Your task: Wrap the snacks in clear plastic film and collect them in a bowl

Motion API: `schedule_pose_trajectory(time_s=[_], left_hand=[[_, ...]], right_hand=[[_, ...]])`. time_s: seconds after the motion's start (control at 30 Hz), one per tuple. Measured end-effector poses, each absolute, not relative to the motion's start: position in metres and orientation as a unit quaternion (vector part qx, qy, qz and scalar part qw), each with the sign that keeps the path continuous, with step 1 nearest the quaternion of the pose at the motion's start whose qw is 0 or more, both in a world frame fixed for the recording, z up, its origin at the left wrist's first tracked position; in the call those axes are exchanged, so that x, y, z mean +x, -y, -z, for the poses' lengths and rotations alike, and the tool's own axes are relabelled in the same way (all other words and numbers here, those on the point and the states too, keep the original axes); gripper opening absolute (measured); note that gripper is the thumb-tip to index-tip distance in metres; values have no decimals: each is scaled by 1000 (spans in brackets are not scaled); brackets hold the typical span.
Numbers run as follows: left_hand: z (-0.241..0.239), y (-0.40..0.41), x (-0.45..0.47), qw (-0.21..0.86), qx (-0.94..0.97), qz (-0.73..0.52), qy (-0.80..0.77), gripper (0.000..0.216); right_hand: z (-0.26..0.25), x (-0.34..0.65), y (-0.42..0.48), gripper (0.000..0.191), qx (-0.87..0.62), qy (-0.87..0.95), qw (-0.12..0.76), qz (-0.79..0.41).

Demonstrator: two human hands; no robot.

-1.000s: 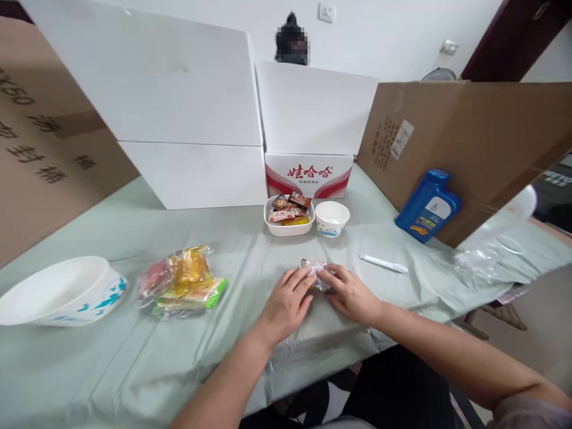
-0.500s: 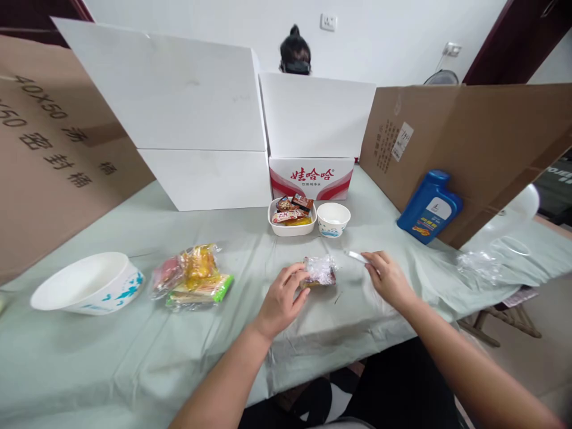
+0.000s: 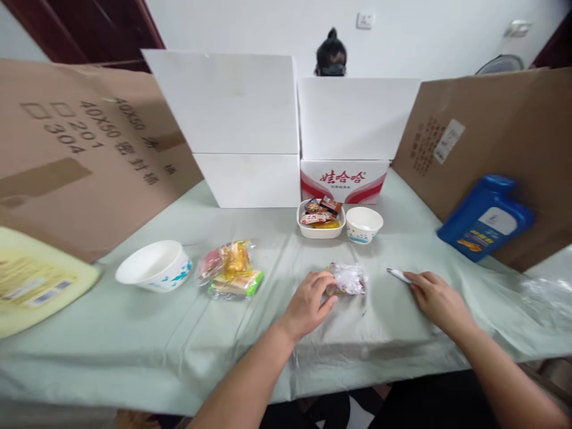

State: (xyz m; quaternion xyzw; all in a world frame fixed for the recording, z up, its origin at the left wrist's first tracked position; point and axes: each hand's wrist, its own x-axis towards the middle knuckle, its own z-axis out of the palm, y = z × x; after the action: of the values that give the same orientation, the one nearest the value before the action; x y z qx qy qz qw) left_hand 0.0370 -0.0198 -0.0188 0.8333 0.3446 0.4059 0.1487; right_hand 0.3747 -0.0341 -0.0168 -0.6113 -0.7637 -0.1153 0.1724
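My left hand (image 3: 310,302) rests at the left end of a small packet in crinkled clear wrap (image 3: 351,279), its thumb and fingers curled around that edge. Dark red and yellowish parts show through the wrap. To the right, my right hand (image 3: 442,300) pinches a slim white stick-like tool (image 3: 400,275) with a darker tip; its exact kind is unclear. The tool points left toward the packet, apart from it. Behind the packet stand a white dish (image 3: 320,232) of small wrapped snacks and a white paper cup (image 3: 364,225) with a blue pattern.
Left lie several bagged snacks (image 3: 235,268), beside a large white paper bowl (image 3: 156,268). A pale yellow bottle (image 3: 36,283) lies far left; a blue bottle (image 3: 487,217) leans at right. White boxes (image 3: 250,119) and cardboard (image 3: 500,131) wall the table. Beyond them a person's head shows.
The camera view has swung left, so everything sits further right. My right hand has drawn the white tool slightly away from the packet. My left hand stays at the packet's left end.
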Motion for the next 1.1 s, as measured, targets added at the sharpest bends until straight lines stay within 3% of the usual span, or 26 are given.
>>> schedule_pose_trajectory(time_s=[0.17, 0.27, 0.37, 0.43, 0.53, 0.7, 0.8, 0.97, 1.03, 1.1], left_hand=[[18, 21, 38, 200, 816, -388, -378, 58], [19, 22, 35, 243, 800, -386, -391, 75], [18, 22, 31, 281, 782, -386, -400, 88], [18, 21, 29, 298, 765, -400, -408, 71], [20, 16, 25, 316, 686, -460, -467, 27], [26, 5, 15, 318, 499, -576, -564, 23], [28, 1, 12, 328, 466, -592, -571, 26], [27, -4, 8, 354, 428, -606, -569, 22], [25, -3, 6, 300, 421, -637, -572, 23], [21, 0, 5, 174, 444, -672, -566, 26]], right_hand=[[16, 343, 22, 31, -543, 797, 239, 114], [-1, 286, 19, 48, -429, 872, 236, 24], [-8, 244, 16, 35, -374, 896, 240, -4], [-7, 233, 17, 19, -349, 895, 277, -16], [-4, 240, 19, 15, -312, 881, 348, -70], [-9, 277, 9, 13, -508, 735, 430, -131], [-8, 297, 3, 16, -619, 666, 387, -152], [-3, 319, 0, 14, -676, 657, 310, -123], [-4, 323, 1, 15, -671, 656, 340, -55], [-8, 320, 4, 19, -634, 663, 398, 18]])
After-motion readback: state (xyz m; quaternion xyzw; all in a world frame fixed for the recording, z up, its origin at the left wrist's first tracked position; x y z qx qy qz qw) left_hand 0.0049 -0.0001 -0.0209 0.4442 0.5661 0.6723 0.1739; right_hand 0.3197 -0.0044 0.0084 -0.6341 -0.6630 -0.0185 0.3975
